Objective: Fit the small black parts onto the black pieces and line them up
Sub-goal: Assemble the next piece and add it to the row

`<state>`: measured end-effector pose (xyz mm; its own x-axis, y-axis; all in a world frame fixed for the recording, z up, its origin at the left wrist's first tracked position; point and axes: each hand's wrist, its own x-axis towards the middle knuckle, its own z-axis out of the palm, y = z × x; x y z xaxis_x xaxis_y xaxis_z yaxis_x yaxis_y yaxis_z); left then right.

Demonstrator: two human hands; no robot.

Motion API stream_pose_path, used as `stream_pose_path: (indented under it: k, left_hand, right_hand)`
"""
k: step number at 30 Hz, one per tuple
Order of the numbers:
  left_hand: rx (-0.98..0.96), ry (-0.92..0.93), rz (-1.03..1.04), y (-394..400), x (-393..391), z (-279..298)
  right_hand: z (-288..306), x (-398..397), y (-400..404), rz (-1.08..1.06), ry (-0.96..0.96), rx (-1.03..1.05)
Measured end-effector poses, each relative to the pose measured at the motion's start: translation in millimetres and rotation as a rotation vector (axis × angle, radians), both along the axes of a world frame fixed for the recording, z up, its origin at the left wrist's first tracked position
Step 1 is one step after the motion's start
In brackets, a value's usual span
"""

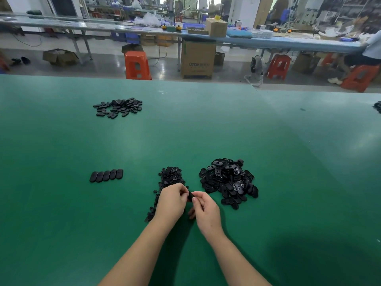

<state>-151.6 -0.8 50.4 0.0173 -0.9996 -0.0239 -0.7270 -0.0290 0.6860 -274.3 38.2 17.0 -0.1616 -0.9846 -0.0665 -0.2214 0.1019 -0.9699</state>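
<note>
Both hands meet low-centre over the green matte desk (61,203). The left hand (171,201) and right hand (206,213) have fingers curled, together pinching one black oval plastic piece (191,195), held edge-on between the two sets of fingertips. Only a sliver of it shows.

Handling, my guess: hard moulded plastic, v. light, stiff, smooth, so a bit slippery w/ bare fingers. Not fragile, but the small insert prob. needs a square press to seat. Best hold on the oval = by its long edges, leaving the recessed face free; the small part wants thumb + forefinger tips.

Places rel. to the fingers:
- just beyond and under the left fingers: loose heap of small black round parts (170,176), trailing down beside the left wrist.
- right of the right fingers, near: bigger heap of black oval pieces (228,182), some showing a recessed inside.
- well left of the fingers: tidy row of five black oval pieces (106,175), touching side by side, smooth face up.
- far beyond, up-left: another scattered pile of black ovals (118,107).

Hard to make out: whether a small part is already in the held piece, since the fingers cover it. Can't tell if the row pieces carry inserts. A dark item at the right frame edge is cut off.
</note>
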Motion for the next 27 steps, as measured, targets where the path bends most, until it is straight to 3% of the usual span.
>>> stream_pose_path:
  k: [9, 27]
  left_hand:
    - [0.014, -0.024, 0.018, 3.4, -6.6, 0.8]
    - [0.15, 0.215, -0.016, 3.9, 7.9, -1.8]
  right_hand:
    - [-3.4, -1.6, -1.0, -0.005, -0.024, 0.001]
    - [-10.5, -2.3, -3.8, 0.01, 0.003, -0.032]
